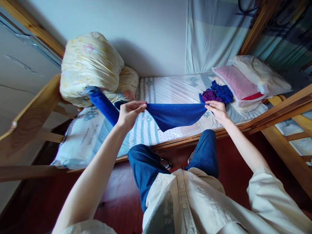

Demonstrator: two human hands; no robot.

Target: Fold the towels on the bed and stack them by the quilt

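A dark blue cloth [176, 115] is stretched between my two hands above the bed, its top edge nearly straight and its lower part hanging to a point. My left hand [131, 112] pinches the left corner between thumb and fingers. At the other end, my right hand [216, 110] pinches the right corner the same way. Beyond my right hand lies a crumpled heap of blue cloth [223, 92] with a purple cloth [209, 95] bunched in it. A rolled blue bundle [102, 104] rests on the bed behind my left hand.
The bed [151, 130] has a patterned, plastic-looking cover and a wooden frame. A large stuffed yellowish bundle [91, 61] stands at its left end. Toward the right end are a pink pillow [239, 81] and a plastic-wrapped bundle [263, 73]. A wooden rail [280, 107] crosses at right.
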